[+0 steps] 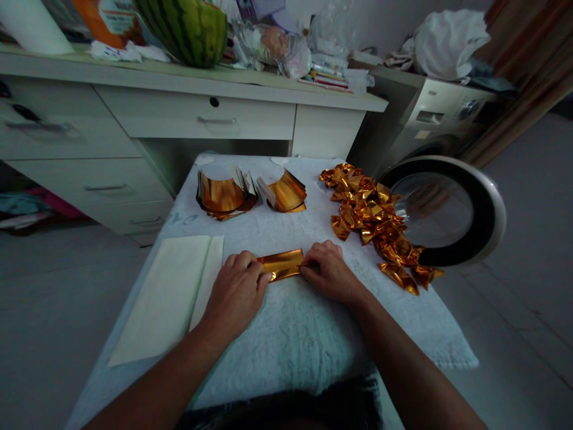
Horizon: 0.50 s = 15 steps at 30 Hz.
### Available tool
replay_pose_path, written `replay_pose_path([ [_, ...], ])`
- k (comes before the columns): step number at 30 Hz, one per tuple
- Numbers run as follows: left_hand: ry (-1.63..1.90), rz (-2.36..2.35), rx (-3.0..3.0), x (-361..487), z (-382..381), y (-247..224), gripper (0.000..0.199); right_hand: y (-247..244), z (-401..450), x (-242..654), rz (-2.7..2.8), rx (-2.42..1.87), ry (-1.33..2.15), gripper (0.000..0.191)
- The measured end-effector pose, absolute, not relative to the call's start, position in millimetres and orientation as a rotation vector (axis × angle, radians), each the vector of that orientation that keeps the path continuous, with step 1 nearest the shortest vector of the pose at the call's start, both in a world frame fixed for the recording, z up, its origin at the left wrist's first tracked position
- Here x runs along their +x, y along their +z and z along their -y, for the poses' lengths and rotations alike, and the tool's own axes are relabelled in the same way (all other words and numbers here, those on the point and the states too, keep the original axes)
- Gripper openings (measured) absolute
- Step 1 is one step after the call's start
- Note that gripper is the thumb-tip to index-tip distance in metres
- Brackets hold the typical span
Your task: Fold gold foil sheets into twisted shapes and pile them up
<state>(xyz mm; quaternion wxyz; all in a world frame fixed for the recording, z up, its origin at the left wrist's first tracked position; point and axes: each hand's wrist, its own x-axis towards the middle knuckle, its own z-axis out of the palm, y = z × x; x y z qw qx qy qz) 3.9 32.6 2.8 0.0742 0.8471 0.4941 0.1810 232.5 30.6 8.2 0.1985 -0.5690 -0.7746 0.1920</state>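
A flat, shiny gold foil strip [283,263] lies crosswise on the cloth-covered table, held at both ends. My left hand [239,286] has its fingers closed on the strip's left end. At the right end my right hand [329,270] pinches the foil between thumb and fingers. Beyond the hands stand two curved stacks of gold foil sheets, a larger one [222,194] on the left and a smaller one [286,192] beside it. Folded gold foil pieces [369,209] form a heap on the right.
Pale paper sheets [165,292] lie at the table's left. An open washing machine door [447,209] juts close to the table's right edge. Behind is a counter [179,77] with drawers, bearing a watermelon [190,30] and bags.
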Motion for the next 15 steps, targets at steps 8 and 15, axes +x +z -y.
replay_pose_path([
  [8, 0.488, -1.506, 2.576, 5.8, -32.3, 1.6, 0.024, 10.1, -31.6, 233.5, 2.147, -1.628, 0.588, 0.008],
  [15, 0.492, -1.525, 2.625, 5.0, -32.9, 0.7, 0.020, 8.4, -31.1, 232.0, 2.156, -1.663, 0.563, 0.009],
])
